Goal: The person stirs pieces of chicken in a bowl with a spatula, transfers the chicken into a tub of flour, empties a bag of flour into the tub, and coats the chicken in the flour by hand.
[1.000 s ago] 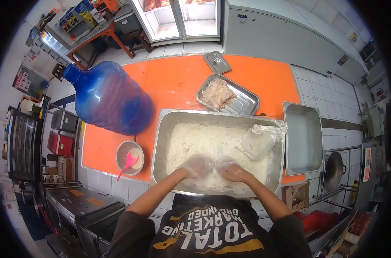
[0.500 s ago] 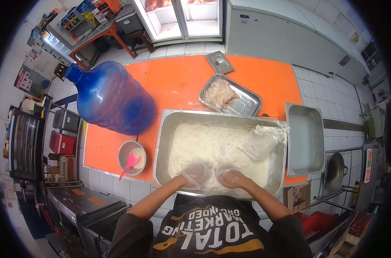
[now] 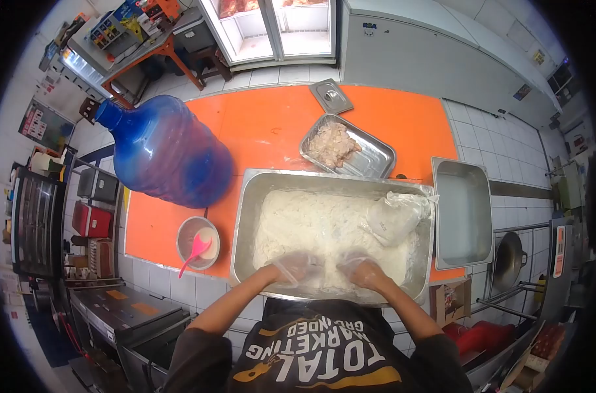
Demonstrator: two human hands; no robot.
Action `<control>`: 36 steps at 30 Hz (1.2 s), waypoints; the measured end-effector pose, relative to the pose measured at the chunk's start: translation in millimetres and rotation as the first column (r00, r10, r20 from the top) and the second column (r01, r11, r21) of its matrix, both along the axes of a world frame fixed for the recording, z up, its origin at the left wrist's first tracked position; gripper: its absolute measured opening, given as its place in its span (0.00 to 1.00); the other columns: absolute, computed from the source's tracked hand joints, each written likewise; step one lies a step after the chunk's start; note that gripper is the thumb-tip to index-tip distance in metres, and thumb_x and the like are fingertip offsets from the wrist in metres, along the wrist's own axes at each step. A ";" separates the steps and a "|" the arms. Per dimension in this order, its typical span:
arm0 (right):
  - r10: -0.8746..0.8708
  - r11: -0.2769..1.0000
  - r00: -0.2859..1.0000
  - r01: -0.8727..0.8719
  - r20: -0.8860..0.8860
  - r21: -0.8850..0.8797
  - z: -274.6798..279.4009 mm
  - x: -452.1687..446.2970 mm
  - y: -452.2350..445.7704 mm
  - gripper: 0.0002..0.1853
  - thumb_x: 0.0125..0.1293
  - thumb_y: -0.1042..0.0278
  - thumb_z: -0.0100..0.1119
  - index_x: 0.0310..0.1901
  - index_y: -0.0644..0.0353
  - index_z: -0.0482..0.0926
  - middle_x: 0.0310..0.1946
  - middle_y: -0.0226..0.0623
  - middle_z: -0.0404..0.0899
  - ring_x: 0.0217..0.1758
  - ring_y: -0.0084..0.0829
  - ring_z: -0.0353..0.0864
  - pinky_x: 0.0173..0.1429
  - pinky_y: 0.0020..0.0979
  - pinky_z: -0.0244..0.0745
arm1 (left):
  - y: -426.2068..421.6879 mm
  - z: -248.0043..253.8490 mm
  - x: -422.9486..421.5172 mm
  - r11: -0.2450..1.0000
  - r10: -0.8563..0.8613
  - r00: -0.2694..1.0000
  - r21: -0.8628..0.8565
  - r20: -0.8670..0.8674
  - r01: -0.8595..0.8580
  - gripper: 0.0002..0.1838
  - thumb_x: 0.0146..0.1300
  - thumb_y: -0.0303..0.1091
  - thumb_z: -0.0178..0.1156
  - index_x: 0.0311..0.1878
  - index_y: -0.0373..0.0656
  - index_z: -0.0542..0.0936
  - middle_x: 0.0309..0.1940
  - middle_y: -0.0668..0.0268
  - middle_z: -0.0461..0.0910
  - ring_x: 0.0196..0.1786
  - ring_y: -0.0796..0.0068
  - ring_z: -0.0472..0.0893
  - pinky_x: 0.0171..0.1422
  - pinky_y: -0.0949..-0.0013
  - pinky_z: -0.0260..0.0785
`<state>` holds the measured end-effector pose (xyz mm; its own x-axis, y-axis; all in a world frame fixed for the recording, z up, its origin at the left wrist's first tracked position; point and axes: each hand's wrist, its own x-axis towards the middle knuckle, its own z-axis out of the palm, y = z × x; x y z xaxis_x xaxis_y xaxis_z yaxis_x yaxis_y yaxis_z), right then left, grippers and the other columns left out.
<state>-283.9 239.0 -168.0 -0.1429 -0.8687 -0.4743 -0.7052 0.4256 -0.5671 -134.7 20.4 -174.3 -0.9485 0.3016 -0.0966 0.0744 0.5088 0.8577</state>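
A large metal tub (image 3: 245, 223) of pale flour (image 3: 311, 213) stands at the near edge of the orange table. My left hand (image 3: 296, 267), in a clear plastic glove, is down in the flour at the near side. Just to its right, my right hand (image 3: 358, 265) is also gloved and in the flour, with a small gap between the two. The flour and loose plastic hide the fingers of both. A floury plastic bag (image 3: 393, 219) lies at the tub's right end.
On the orange table (image 3: 258, 124) are a blue water jug (image 3: 173, 154), a bowl (image 3: 188, 230) with a pink spoon (image 3: 198, 247), a tray (image 3: 380, 157) holding pale meat (image 3: 334, 144), and a metal lid (image 3: 331, 96). A deep metal pan (image 3: 463, 213) adjoins the tub's right side.
My hands have moved slightly apart in the flour near the tub's front wall. The view has shifted a little; the containers keep their places.
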 end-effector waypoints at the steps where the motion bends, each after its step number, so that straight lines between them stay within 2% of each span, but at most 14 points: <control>1: 0.009 1.000 0.997 -0.009 -0.082 0.003 12.6 -9.9 -3.0 0.19 0.70 0.54 0.43 0.47 0.59 0.80 0.51 0.49 0.79 0.57 0.46 0.76 0.61 0.44 0.68 | -9.9 42.2 -10.3 0.998 -0.046 0.970 0.053 0.237 0.034 0.20 0.65 0.42 0.53 0.52 0.38 0.79 0.42 0.53 0.81 0.39 0.58 0.81 0.46 0.59 0.72; 3: 0.021 1.000 0.988 -0.019 -0.151 0.015 5.0 -7.9 -3.1 0.21 0.71 0.53 0.41 0.49 0.60 0.79 0.53 0.49 0.78 0.57 0.46 0.75 0.62 0.45 0.66 | -6.8 60.1 -13.1 0.966 0.257 0.926 -0.034 0.276 -0.258 0.19 0.63 0.43 0.58 0.49 0.38 0.80 0.41 0.52 0.82 0.38 0.62 0.82 0.44 0.62 0.73; 4: -0.303 0.936 0.952 0.305 0.038 -0.173 -10.8 -4.4 -8.1 0.21 0.72 0.53 0.43 0.49 0.62 0.79 0.52 0.47 0.78 0.57 0.45 0.76 0.63 0.42 0.67 | 1.5 67.0 -15.2 0.966 0.257 0.926 -0.033 0.278 -0.258 0.19 0.63 0.43 0.58 0.49 0.38 0.80 0.41 0.52 0.82 0.38 0.62 0.82 0.44 0.62 0.73; 5: -0.549 0.739 0.791 0.610 0.270 -0.285 -24.2 -3.0 -11.0 0.21 0.73 0.53 0.45 0.50 0.63 0.78 0.52 0.46 0.79 0.57 0.43 0.76 0.63 0.39 0.68 | 13.9 72.2 -21.7 0.939 0.344 0.935 -0.062 0.089 -0.339 0.18 0.61 0.43 0.60 0.47 0.39 0.81 0.39 0.52 0.82 0.37 0.60 0.82 0.44 0.62 0.73; 6: -0.722 0.543 0.448 0.839 0.528 0.031 3.6 -2.0 -30.8 0.23 0.75 0.50 0.44 0.52 0.65 0.76 0.49 0.41 0.80 0.54 0.39 0.77 0.63 0.37 0.69 | 25.2 75.1 -28.6 0.903 0.415 0.904 -0.076 -0.106 -0.424 0.17 0.60 0.42 0.61 0.45 0.40 0.81 0.36 0.52 0.82 0.36 0.59 0.81 0.44 0.61 0.73; 7: -0.718 0.547 0.453 0.837 0.528 0.025 17.1 1.6 -41.6 0.23 0.75 0.50 0.44 0.52 0.65 0.76 0.49 0.41 0.80 0.54 0.39 0.77 0.63 0.37 0.69 | 35.3 75.5 -34.3 0.901 0.418 0.901 -0.077 -0.113 -0.428 0.17 0.60 0.42 0.61 0.45 0.40 0.81 0.36 0.52 0.82 0.36 0.59 0.81 0.44 0.61 0.73; 9: -0.558 0.336 -0.228 0.817 0.798 0.469 30.7 4.5 -54.9 0.23 0.75 0.50 0.44 0.56 0.62 0.74 0.50 0.38 0.79 0.53 0.36 0.78 0.62 0.36 0.71 | 52.1 75.9 -45.6 0.901 0.434 0.897 0.038 -0.087 -0.432 0.15 0.59 0.42 0.62 0.43 0.40 0.81 0.35 0.53 0.81 0.36 0.55 0.80 0.43 0.58 0.72; 10: -0.558 0.336 -0.227 0.818 0.798 0.467 27.9 3.4 -55.0 0.23 0.75 0.50 0.44 0.56 0.62 0.74 0.50 0.38 0.79 0.53 0.36 0.78 0.62 0.36 0.71 | 56.2 78.9 -49.7 0.884 0.468 0.883 0.037 -0.039 -0.466 0.14 0.57 0.41 0.62 0.42 0.42 0.80 0.34 0.53 0.81 0.36 0.51 0.79 0.43 0.57 0.71; 12: -0.356 0.366 -0.397 0.774 0.846 0.517 20.5 1.8 -52.8 0.18 0.74 0.55 0.47 0.56 0.58 0.74 0.46 0.36 0.80 0.46 0.28 0.80 0.52 0.32 0.76 | 58.0 62.8 -53.6 0.887 0.461 0.886 0.044 -0.054 -0.459 0.13 0.57 0.40 0.62 0.41 0.42 0.80 0.33 0.53 0.81 0.35 0.50 0.79 0.42 0.56 0.71; 17: -0.367 0.388 -0.383 0.765 0.848 0.514 26.1 2.2 -52.8 0.16 0.75 0.58 0.46 0.53 0.60 0.75 0.45 0.36 0.80 0.46 0.30 0.80 0.52 0.34 0.77 | 61.5 43.1 -56.0 0.908 0.374 0.901 -0.109 -0.219 -0.404 0.10 0.57 0.37 0.60 0.39 0.41 0.78 0.29 0.52 0.79 0.33 0.48 0.78 0.37 0.53 0.70; 22: -0.334 0.395 -0.360 0.786 0.871 0.476 10.2 1.1 -51.8 0.15 0.74 0.59 0.47 0.52 0.59 0.75 0.45 0.35 0.80 0.47 0.30 0.81 0.53 0.34 0.77 | 63.0 57.9 -56.6 0.870 0.489 0.863 0.009 -0.127 -0.492 0.09 0.56 0.35 0.60 0.35 0.39 0.78 0.27 0.50 0.78 0.32 0.47 0.79 0.35 0.52 0.70; 32: -0.281 0.364 -0.440 0.773 0.853 0.519 14.2 1.0 -52.2 0.16 0.73 0.55 0.52 0.52 0.58 0.75 0.43 0.34 0.79 0.46 0.29 0.80 0.50 0.32 0.78 | 67.7 76.5 -56.1 0.883 0.469 0.879 -0.072 0.081 -0.464 0.12 0.57 0.39 0.60 0.36 0.40 0.78 0.27 0.50 0.79 0.32 0.46 0.79 0.36 0.53 0.70; 34: -0.252 0.355 -0.446 0.783 0.859 0.511 18.9 -0.4 -53.3 0.16 0.73 0.55 0.52 0.52 0.57 0.75 0.44 0.34 0.79 0.46 0.28 0.79 0.50 0.32 0.78 | 64.4 57.1 -56.8 0.935 0.308 0.932 -0.123 -0.189 -0.334 0.12 0.58 0.40 0.60 0.36 0.41 0.78 0.28 0.51 0.79 0.32 0.47 0.79 0.36 0.53 0.70; 36: -0.257 0.387 -0.407 0.788 0.877 0.479 21.6 -3.3 -52.1 0.17 0.72 0.56 0.53 0.54 0.58 0.74 0.46 0.35 0.78 0.48 0.28 0.79 0.51 0.32 0.78 | 64.9 55.3 -56.4 0.927 0.320 0.933 -0.148 -0.162 -0.344 0.11 0.58 0.39 0.61 0.36 0.41 0.78 0.29 0.52 0.79 0.33 0.47 0.78 0.36 0.53 0.70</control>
<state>-287.2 186.9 -146.4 -0.4070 -0.7194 -0.5629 0.8845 -0.1565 -0.4396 -191.2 85.3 -119.0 -0.9990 -0.0431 0.0147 -0.0175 0.6620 0.7493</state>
